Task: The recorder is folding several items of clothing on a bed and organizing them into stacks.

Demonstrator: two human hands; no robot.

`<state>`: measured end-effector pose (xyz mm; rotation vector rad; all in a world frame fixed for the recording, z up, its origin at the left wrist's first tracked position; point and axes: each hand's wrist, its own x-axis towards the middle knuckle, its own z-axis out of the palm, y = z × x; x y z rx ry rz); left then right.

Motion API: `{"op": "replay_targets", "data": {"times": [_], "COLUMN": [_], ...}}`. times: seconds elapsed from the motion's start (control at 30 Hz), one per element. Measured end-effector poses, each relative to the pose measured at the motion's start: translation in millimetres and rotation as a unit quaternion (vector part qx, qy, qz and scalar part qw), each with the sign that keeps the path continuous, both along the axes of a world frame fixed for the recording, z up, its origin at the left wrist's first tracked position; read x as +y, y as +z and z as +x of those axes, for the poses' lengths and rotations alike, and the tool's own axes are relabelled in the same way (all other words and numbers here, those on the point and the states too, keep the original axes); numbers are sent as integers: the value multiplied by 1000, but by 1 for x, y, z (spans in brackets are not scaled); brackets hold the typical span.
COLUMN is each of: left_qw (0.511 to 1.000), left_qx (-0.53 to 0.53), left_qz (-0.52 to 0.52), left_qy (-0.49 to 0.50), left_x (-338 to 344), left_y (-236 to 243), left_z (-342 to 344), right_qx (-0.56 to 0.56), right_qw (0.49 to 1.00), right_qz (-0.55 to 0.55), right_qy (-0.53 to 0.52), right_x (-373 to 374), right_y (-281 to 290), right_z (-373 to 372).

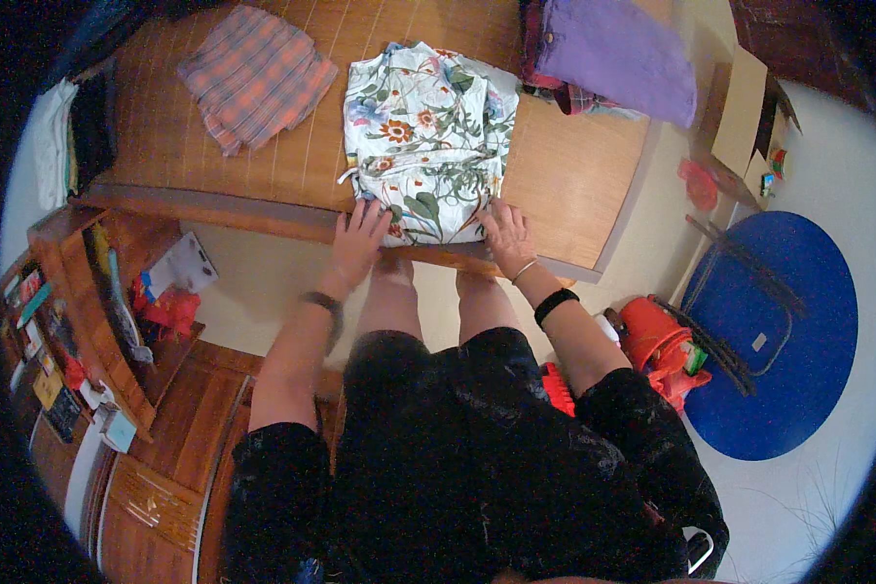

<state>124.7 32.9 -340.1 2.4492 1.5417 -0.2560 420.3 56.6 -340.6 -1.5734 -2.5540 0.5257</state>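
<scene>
A white garment with a floral print lies folded on the wooden surface in front of me, its near end at the front edge. My left hand rests on its near left corner, fingers stretched out. At the near right corner lies my right hand, its fingers also extended and touching the cloth. Neither hand grips the fabric visibly. To the left is a folded plaid cloth in orange and grey. A purple folded cloth sits on top of other dark and plaid fabric at the right.
The wooden surface has a raised dark edge towards me. Dark and white clothes are stacked at its far left. A cluttered wooden shelf stands at the left. On the right are a round blue folding table, an orange bucket and a cardboard box.
</scene>
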Motion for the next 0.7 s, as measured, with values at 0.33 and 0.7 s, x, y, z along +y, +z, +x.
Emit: {"op": "replay_targets", "data": {"times": [0.33,0.7], "left_qw": [980,855], "left_qx": [-177,-390], "left_qz": [-47,-292], "left_qy": [73,176], "left_x": [37,48], "left_y": [73,147], "left_z": [4,-2], "right_qx": [179,197], "right_qw": [972,952], "right_qz": [-121,-236], "right_qy": [-89,-1], "right_x": [29,51], "right_y": [51,148], "right_z": [-1,35]}}
